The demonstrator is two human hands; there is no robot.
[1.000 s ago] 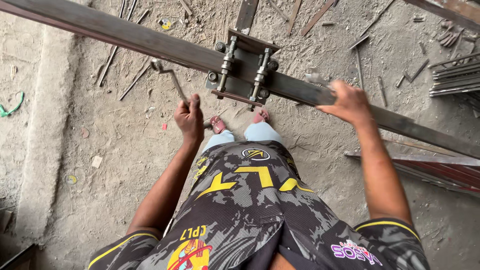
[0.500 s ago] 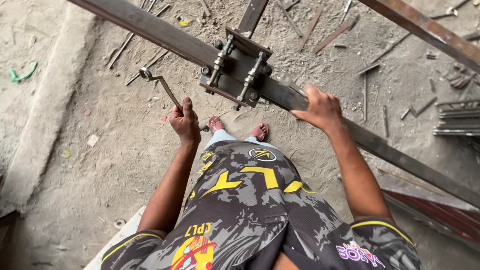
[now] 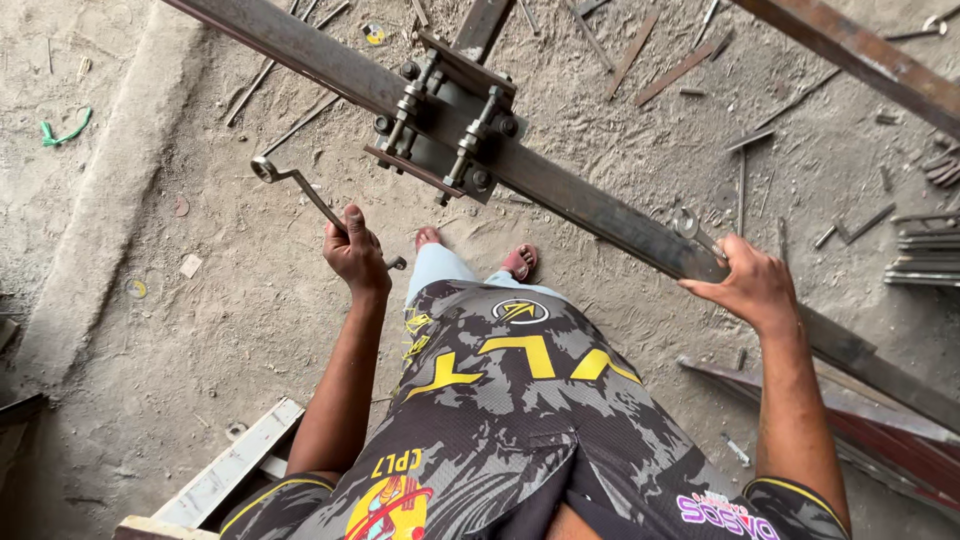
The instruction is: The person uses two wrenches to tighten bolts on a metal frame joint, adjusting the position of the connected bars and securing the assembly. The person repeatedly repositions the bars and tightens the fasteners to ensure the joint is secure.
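Note:
I look straight down from a raised spot. My left hand (image 3: 355, 252) grips the shank of an offset ring spanner (image 3: 300, 190), its ring end pointing up and left. A long rusty steel bar (image 3: 590, 205) runs diagonally from upper left to lower right. My right hand (image 3: 745, 285) rests on this bar and also holds a second spanner (image 3: 692, 228) against it. A bolted clamp bracket (image 3: 445, 120) made of plates and threaded bolts is fixed around the bar, above and between my hands.
Sandy ground below is strewn with steel rods and flat strips (image 3: 670, 75). Another steel beam (image 3: 870, 70) crosses at upper right. A bundle of rods (image 3: 925, 250) lies at right. A white ladder step (image 3: 235, 465) shows lower left. My sandalled feet (image 3: 520, 262) are below.
The view has shifted so the bar and clamp sit higher. My left hand has lifted the spanner up and left. My right hand has slid down the bar to the right.

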